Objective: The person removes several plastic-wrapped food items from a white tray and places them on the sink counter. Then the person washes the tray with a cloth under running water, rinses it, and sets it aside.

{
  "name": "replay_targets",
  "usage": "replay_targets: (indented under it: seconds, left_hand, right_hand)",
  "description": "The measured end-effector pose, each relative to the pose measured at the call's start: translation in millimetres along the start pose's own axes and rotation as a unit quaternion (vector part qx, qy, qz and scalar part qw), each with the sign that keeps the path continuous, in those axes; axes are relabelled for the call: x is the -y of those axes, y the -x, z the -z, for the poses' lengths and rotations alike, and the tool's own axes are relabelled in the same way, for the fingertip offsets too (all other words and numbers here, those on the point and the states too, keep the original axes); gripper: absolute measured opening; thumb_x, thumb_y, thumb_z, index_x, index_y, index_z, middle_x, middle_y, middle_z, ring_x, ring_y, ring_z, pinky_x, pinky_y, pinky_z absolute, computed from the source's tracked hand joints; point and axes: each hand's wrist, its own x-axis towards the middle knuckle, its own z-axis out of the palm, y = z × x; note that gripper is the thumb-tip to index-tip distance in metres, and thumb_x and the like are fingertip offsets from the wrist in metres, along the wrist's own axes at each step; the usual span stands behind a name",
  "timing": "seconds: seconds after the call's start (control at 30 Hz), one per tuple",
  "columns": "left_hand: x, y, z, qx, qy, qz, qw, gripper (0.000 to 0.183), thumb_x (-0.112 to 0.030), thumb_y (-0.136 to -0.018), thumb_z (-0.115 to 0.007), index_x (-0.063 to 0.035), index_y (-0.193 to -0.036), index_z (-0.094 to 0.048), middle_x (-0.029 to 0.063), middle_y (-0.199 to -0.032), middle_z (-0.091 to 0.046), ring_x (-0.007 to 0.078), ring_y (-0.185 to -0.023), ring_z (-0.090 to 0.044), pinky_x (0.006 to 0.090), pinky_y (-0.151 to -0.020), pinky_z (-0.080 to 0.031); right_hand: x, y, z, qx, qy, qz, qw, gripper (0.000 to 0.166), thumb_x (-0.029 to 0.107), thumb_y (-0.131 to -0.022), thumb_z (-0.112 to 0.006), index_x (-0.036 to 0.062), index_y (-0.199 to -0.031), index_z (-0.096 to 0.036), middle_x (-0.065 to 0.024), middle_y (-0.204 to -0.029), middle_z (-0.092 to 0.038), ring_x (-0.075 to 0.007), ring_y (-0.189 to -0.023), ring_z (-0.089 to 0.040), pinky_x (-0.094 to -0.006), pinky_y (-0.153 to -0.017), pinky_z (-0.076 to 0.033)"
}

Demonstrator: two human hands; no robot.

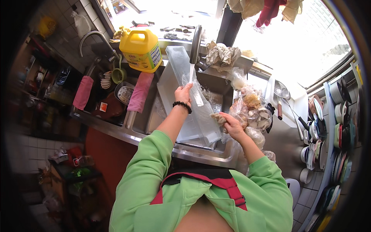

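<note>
Tilted across the stainless steel sink [226,90] is a long, clear plastic bin [206,117], perhaps a refrigerator drawer. My left hand [183,94], with a dark bead bracelet at the wrist, grips it near the middle. Water from the faucet [196,43] runs down just beyond those fingers onto the plastic. My right hand [233,126] pinches a crumpled beige cloth [218,118] against or close beside the bin's right side; contact is hard to tell. Under the bin, a larger translucent panel or tray [166,95] reaches into the basin.
Knotted plastic bags [250,107] crowd the counter on the right. A yellow jug [140,49] stands behind the sink divider, draped with a pink cloth [140,92]. The left basin holds small bowls [106,80]. Strainers [281,89] and a dish rack [329,116] are at right.
</note>
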Motion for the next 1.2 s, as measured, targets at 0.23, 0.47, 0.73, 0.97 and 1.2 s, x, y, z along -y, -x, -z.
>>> replay_targets:
  seconds: [0.23,0.47,0.73,0.97,1.2]
  left_hand:
    - [-42.7,23.4,0.2,0.028,0.133,-0.052,0.989,0.023,-0.019,-0.072,-0.069,-0.0087,-0.083,-0.052,-0.0034,-0.061,-0.043,0.0091,-0.047,-0.04,0.0281,-0.043,-0.036]
    - [-54.1,35.8,15.2,0.059,0.271,-0.078,0.958,0.018,-0.014,-0.076,-0.063,-0.0051,-0.088,-0.054,0.0022,-0.079,-0.054,0.013,-0.065,-0.053,0.0276,-0.053,-0.046]
    - [-64.0,69.7,2.7,0.039,0.304,-0.125,0.944,0.013,-0.018,-0.08,-0.059,-0.0114,-0.075,-0.049,-0.0067,-0.053,-0.034,0.0051,-0.04,-0.031,0.022,-0.035,-0.024]
    - [-126.3,103.3,-7.5,0.064,0.336,-0.125,0.931,0.011,-0.015,-0.082,-0.056,-0.0059,-0.087,-0.053,0.0009,-0.075,-0.056,0.0126,-0.065,-0.055,0.0272,-0.059,-0.049]
    - [-172.0,119.2,2.3,0.085,0.293,-0.15,0.94,0.017,-0.013,-0.081,-0.058,-0.0032,-0.094,-0.054,0.0058,-0.091,-0.059,0.0182,-0.083,-0.058,0.0317,-0.075,-0.049]
  right_hand:
    - [-41.2,-0.4,18.3,-0.092,-0.132,-0.116,0.98,0.033,0.006,-0.079,-0.052,0.0001,-0.111,-0.05,-0.0087,-0.096,-0.057,-0.0151,-0.09,-0.052,-0.0266,-0.08,-0.041]
    - [8.0,-21.7,13.7,-0.069,-0.207,-0.083,0.972,0.031,0.006,-0.082,-0.049,-0.0007,-0.111,-0.05,-0.0047,-0.096,-0.057,-0.0109,-0.087,-0.052,-0.0227,-0.076,-0.041]
    - [-4.8,-21.9,10.7,-0.086,-0.511,-0.133,0.845,0.025,0.004,-0.082,-0.051,0.0016,-0.107,-0.053,-0.0023,-0.095,-0.059,-0.009,-0.084,-0.054,-0.0217,-0.071,-0.043]
    - [-18.7,-10.9,15.6,-0.141,-0.425,-0.154,0.881,0.022,0.006,-0.083,-0.052,0.0023,-0.105,-0.054,-0.0008,-0.092,-0.058,-0.0087,-0.08,-0.053,-0.0221,-0.07,-0.043]
    - [-5.7,-21.8,13.4,-0.089,-0.405,-0.125,0.901,0.023,0.006,-0.083,-0.048,0.0018,-0.105,-0.053,-0.0005,-0.091,-0.057,-0.0076,-0.081,-0.052,-0.0207,-0.071,-0.04]
